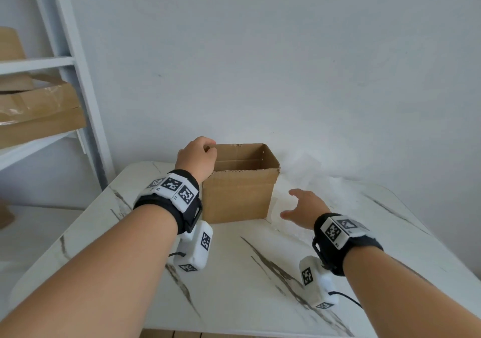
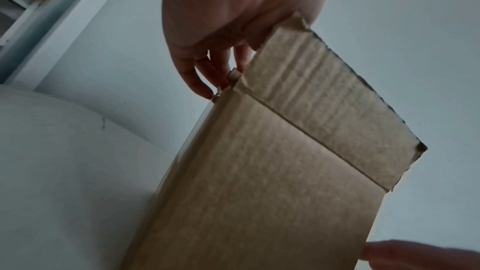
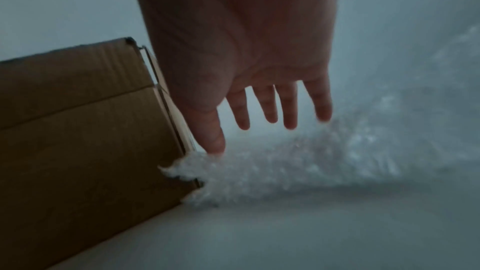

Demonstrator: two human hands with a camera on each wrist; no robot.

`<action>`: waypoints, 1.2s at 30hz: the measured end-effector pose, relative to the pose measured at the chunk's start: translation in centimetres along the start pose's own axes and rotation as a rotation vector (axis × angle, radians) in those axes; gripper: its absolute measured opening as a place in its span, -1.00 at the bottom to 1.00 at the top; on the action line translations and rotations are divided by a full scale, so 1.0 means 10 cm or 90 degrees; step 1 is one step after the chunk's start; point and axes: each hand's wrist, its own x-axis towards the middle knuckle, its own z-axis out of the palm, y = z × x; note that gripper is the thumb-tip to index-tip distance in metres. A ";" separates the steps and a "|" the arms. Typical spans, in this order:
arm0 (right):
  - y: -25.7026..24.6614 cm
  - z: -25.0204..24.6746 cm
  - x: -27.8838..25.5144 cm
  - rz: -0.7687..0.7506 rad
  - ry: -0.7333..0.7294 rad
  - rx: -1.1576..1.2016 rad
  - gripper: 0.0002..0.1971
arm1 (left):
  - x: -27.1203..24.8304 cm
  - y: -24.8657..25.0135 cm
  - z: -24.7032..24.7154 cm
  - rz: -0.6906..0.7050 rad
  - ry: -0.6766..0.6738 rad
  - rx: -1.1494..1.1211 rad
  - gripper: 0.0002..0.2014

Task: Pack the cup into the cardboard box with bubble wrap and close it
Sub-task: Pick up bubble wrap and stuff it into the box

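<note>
A brown cardboard box (image 1: 238, 197) stands open on the white marble table (image 1: 234, 272), its flaps upright. My left hand (image 1: 199, 156) grips the box's top left corner, with the thumb on the near flap (image 2: 324, 98) and the fingers (image 2: 202, 77) down the left side. My right hand (image 1: 303, 208) hovers to the right of the box with its fingers (image 3: 288, 106) spread and straight, just above a sheet of clear bubble wrap (image 3: 298, 163) that lies against the box's right side (image 3: 85, 137). No cup shows in any view.
The bubble wrap (image 1: 307, 178) spreads along the table's far right by the white wall. A white shelf unit (image 1: 65, 77) at the left holds flat cardboard (image 1: 39, 113). The table's near half is bare marble.
</note>
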 end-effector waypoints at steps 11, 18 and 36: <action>0.06 0.12 0.14 0.037 -0.028 -0.048 -0.25 | 0.01 -0.03 0.02 0.004 0.005 -0.008 -0.66; 0.01 0.15 0.21 0.048 0.048 -0.113 -0.66 | 0.00 -0.03 0.02 0.000 0.005 -0.019 -0.66; -0.09 0.09 0.09 -0.027 0.047 -0.188 -0.67 | -0.03 0.00 0.00 0.001 -0.005 -0.014 -0.66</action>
